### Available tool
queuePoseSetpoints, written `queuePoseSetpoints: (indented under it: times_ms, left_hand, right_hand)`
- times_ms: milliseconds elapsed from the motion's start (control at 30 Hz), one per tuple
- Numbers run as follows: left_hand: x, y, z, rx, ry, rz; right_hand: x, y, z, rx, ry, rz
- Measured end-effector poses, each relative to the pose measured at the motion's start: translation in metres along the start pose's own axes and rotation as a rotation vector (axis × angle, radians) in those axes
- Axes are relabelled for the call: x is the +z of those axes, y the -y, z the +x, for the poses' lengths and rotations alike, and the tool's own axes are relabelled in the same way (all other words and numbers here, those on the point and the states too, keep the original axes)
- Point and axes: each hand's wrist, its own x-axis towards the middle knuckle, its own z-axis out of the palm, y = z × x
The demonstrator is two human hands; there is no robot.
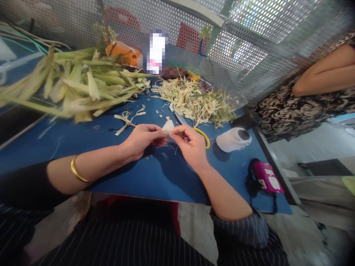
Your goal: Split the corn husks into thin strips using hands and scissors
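Pinched between thumb and fingertips of both the left hand (146,139) and the right hand (192,145), a small, pale cream, pointed piece of dried husk (168,125) sits at the centre of the frame, just above a blue tabletop (133,173). Both hands are closed to a fine pinch, fingertips nearly meeting at the piece's lower edge, its tip pointing up. A smooth gold-coloured bangle (78,170) circles the left forearm. Scissors with a yellow looped handle (205,138) lie partly hidden behind the right hand. A split, cream-coloured husk strip (128,120) rests left of centre. Long, pale green husk leaves (83,87) fill the upper left, while a loose heap of shredded, straw-coloured fibres (194,99) spreads across the upper centre. Right of centre stands a white cone of thread (230,140); at lower right lies a magenta plastic socket block (268,177) with a black cord. Behind rises a perforated metal screen (180,22); at upper right, another person's bare arm (327,72) shows above dark patterned cloth.
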Motion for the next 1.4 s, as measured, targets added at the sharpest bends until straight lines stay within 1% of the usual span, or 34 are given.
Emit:
queuePoseSetpoints:
  times_ms: [100,200,267,467,667,900,1067,1233,1300,1400]
  left_hand:
    - [-0.0003,-0.0002,0.0005,-0.05,0.011,-0.045]
    - [-0.0004,0.0002,0.0008,-0.062,0.027,-0.076]
    - [-0.0002,0.0005,0.0008,-0.051,0.014,-0.07]
    - [0.0007,0.002,-0.0002,0.077,-0.065,-0.01]
    - [0.0015,0.0011,-0.0011,0.151,-0.09,0.078]
    - [0.0011,0.0028,-0.0006,0.206,-0.096,0.163]
    - [-0.0005,0.0032,-0.0017,0.221,-0.079,0.196]
    - [-0.0023,0.0056,-0.0003,0.277,-0.049,0.325]
    - [-0.0014,0.0067,0.0004,0.247,-0.049,0.276]
    - [0.0011,0.0062,0.0004,0.139,-0.042,0.101]
  right_hand:
    - [0.0001,0.0005,-0.0007,-0.076,-0.015,-0.058]
    - [0.0009,-0.0001,-0.0011,-0.089,-0.027,-0.085]
    - [0.0014,-0.0008,-0.0013,-0.084,-0.025,-0.088]
    - [0.0023,-0.0021,-0.0014,-0.043,-0.019,-0.088]
    - [0.0027,-0.0006,-0.0014,0.034,-0.043,-0.04]
    - [0.0019,0.0021,-0.0013,0.073,-0.048,-0.038]
    - [0.0015,0.0012,-0.0009,0.097,-0.039,-0.043]
    - [0.0017,-0.0002,-0.0013,0.116,-0.022,-0.028]
    - [0.0018,-0.0001,-0.0012,0.104,-0.018,-0.018]
    - [0.0016,0.0004,-0.001,0.03,-0.004,-0.016]
